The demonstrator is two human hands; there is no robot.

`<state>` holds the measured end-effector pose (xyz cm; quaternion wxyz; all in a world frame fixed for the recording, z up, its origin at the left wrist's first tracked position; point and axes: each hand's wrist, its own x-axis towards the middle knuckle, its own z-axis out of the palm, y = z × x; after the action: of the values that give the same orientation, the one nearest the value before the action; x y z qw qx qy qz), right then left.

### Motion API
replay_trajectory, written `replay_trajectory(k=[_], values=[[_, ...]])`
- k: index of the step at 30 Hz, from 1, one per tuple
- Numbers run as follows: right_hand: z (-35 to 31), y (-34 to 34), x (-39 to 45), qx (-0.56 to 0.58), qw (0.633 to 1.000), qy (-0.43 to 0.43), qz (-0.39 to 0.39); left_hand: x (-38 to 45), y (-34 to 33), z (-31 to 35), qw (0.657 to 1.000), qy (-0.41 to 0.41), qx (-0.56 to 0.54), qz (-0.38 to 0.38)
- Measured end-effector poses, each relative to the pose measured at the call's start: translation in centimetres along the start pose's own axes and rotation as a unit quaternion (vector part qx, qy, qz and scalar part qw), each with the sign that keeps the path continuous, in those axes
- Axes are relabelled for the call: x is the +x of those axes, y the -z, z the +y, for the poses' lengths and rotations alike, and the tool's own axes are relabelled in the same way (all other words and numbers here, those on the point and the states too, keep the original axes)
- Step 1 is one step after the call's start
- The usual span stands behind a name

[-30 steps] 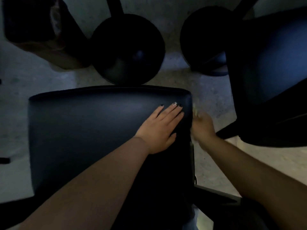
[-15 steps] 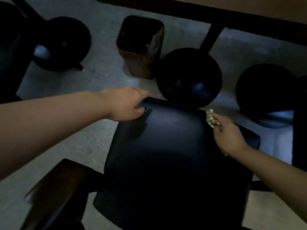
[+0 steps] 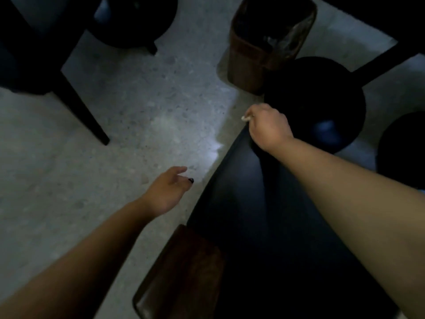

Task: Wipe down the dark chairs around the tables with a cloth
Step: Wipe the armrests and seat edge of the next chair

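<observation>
The right hand (image 3: pixel 269 128) rests at the dark chair (image 3: pixel 264 215) corner, fingers pinching a cloth (image 3: pixel 244 118). The left hand (image 3: pixel 166 191) hangs over the floor (image 3: pixel 138 125), fingers relaxed.

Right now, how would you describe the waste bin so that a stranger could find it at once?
Start at the dark padded chair seat under the right forearm and follow it up to the right hand. Just beyond stands the brown, square-sided waste bin on the pale speckled floor. Unlike the round black table base beside it, it is brown, boxy and open-topped.
</observation>
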<state>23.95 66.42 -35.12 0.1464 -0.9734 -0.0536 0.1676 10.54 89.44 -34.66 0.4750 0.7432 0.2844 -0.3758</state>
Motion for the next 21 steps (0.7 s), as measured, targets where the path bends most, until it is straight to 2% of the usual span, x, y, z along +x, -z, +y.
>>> replay_trajectory(k=[2,3,5,7,11,13,15,17,21], values=[[-2.7,-1.2,0.1,-0.026,0.995,0.09,-0.038,-0.7,-0.2,-2.7,0.996,0.04,-0.075,0.007],[-4.2,-2.4,-0.7,-0.026,0.985,0.147,-0.088,-1.2,-0.3,-4.0,0.993,0.056,-0.101,0.011],[-7.2,-5.9,-3.7,-0.085,0.935,0.278,-0.204,-2.1,-0.6,-6.5,0.986,0.083,-0.146,0.023],[-9.7,-9.2,-7.2,-0.142,0.879,0.361,-0.275,-2.8,-1.3,-8.5,0.973,0.112,-0.195,0.056],[-12.3,-12.2,-9.9,-0.106,0.822,0.423,-0.367,-3.3,-2.5,-10.7,0.947,0.158,-0.233,0.154],[-12.4,-12.1,-9.5,-0.117,0.793,0.447,-0.398,-3.0,-2.9,-10.6,0.927,0.166,-0.29,0.169],[-12.2,-11.4,-9.1,-0.177,0.76,0.474,-0.408,-2.5,-2.9,-10.1,0.916,0.167,-0.329,0.156],[-11.2,-9.5,-7.6,-0.216,0.768,0.455,-0.395,-2.2,-2.7,-9.3,0.93,0.15,-0.316,0.109],[-7.3,-4.0,-1.1,-0.263,0.848,0.308,-0.342,-0.8,-2.4,-7.9,0.975,0.099,-0.194,-0.036]])
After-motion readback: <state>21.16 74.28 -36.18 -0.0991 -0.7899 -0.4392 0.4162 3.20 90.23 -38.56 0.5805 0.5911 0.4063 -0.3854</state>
